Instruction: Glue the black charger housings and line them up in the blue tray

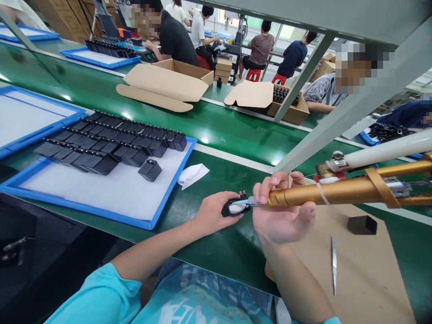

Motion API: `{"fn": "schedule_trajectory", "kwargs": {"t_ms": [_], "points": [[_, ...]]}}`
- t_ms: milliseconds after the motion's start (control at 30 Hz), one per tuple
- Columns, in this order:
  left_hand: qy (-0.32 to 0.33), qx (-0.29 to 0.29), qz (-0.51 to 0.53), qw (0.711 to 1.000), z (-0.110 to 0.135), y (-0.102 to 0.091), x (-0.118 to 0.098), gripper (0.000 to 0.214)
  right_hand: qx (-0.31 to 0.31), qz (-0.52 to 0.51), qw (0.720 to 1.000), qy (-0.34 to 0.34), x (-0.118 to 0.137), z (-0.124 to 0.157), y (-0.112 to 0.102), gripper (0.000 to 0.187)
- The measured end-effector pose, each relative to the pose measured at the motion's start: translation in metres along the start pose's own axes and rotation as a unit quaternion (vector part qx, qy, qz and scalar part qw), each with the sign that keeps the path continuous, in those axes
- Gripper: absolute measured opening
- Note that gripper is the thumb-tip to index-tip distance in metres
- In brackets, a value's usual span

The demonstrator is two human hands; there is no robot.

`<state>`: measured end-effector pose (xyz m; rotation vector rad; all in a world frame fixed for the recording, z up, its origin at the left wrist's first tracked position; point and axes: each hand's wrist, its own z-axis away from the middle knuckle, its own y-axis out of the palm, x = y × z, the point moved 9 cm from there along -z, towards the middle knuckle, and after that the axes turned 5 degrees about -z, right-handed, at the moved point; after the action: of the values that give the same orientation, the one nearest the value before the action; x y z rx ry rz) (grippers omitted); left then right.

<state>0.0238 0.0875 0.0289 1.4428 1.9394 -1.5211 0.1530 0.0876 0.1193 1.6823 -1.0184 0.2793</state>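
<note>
My left hand (214, 212) is closed around a small black plastic part (233, 208) with a white inside, holding it just above the green bench. My right hand (281, 211) grips a gold pen-shaped dispensing tool (337, 191) lying across the palm. The tool's thin nozzle touches the white inside of the black part. A white tube (384, 153) and gold rods run off to the right from the tool.
A blue-framed tray (101, 204) holds rows of black parts (108, 141) at left, with a white cloth (193, 174) beside it. A brown mat (364, 265) at right carries a black block (362, 224) and metal tweezers (334, 264). Cardboard boxes and seated people lie beyond the green conveyor.
</note>
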Motion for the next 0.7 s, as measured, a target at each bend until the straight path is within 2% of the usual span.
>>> {"fn": "schedule_trajectory", "kwargs": {"t_ms": [167,267,433,600,700], "points": [[0.083,-0.048,0.028,0.995,0.001,-0.01,-0.021,0.036,0.037,-0.025,0.999,-0.02,0.004,0.004,0.008,0.031],[0.085,-0.043,0.042,0.995,0.001,-0.009,-0.02,0.036,0.052,-0.024,0.998,-0.024,0.005,0.005,0.012,0.028],[0.028,-0.019,0.035,0.999,0.001,-0.003,-0.007,0.039,0.036,-0.017,0.999,-0.019,0.004,0.003,0.007,0.035],[-0.087,0.011,0.017,0.996,-0.002,-0.005,0.016,0.039,0.023,-0.004,1.0,-0.02,0.002,-0.003,0.001,0.034],[-0.099,0.031,0.02,0.994,-0.006,-0.006,0.025,0.037,0.009,-0.003,1.0,-0.017,0.0,-0.006,-0.003,0.034]]}}
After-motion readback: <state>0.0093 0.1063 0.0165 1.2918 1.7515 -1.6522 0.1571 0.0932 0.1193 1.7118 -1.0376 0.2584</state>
